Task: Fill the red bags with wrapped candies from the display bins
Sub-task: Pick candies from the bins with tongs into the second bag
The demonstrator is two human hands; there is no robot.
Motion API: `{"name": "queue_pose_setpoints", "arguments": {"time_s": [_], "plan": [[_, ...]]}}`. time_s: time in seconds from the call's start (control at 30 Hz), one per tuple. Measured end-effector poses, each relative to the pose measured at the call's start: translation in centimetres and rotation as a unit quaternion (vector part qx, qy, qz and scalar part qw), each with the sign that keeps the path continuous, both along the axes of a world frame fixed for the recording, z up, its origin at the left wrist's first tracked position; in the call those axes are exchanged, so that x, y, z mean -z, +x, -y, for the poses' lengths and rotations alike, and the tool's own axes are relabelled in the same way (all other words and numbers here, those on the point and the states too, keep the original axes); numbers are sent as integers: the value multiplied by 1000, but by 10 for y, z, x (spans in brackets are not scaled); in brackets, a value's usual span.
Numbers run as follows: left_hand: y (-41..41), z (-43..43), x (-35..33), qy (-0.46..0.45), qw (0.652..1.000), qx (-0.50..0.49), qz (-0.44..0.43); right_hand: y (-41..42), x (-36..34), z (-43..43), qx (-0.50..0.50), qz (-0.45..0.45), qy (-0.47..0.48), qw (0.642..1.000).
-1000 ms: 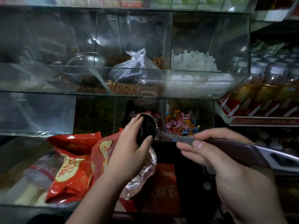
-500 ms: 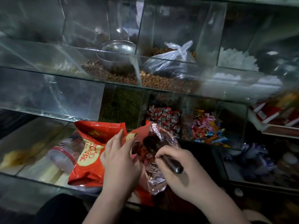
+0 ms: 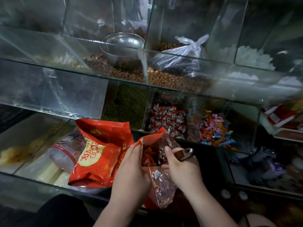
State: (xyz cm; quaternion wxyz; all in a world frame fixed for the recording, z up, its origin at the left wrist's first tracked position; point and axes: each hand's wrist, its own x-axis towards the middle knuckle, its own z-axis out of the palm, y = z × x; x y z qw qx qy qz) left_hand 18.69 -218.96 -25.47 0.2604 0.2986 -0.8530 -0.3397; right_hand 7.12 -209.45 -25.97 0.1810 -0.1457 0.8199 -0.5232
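My left hand [image 3: 131, 167] grips the rim of an open red bag [image 3: 161, 182] with a clear crinkled side, holding its mouth wide. Orange wrapped candies [image 3: 148, 157] show inside. My right hand [image 3: 182, 167] holds the dark handle of a scoop [image 3: 185, 154] whose bowl is down inside the bag and hidden. A second red bag [image 3: 101, 153] with gold print lies open to the left on the glass. Behind stand bins of red-and-white wrapped candies [image 3: 167, 118] and mixed coloured candies [image 3: 213, 128].
Glass display bins [image 3: 54, 94] rise in tiers ahead. The upper tier holds nuts, a metal bowl [image 3: 123, 43], a tied clear plastic bag [image 3: 185, 54] and white pieces. Green beans [image 3: 126, 104] fill a middle bin. A red-lidded jar [image 3: 62, 153] lies low left.
The scoop went from level at the bin into the bag's mouth, handle now tipped up. My left hand moved from cupping the scoop bowl to holding the bag's rim. The view tilted downward.
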Motion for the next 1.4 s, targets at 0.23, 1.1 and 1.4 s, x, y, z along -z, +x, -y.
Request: {"name": "queue_pose_setpoints", "arguments": {"time_s": [0.23,1.1,1.4], "plan": [[-2,-9,-2,-1,1000,13,-2,9,7,-14,118,108,-165,973],[-42,-33,-10,-86,994,42,52,16,-39,-82,87,-44,-206,974],[-59,-16,9,-99,991,3,93,18,-62,-97,94,132,-298,941]]}}
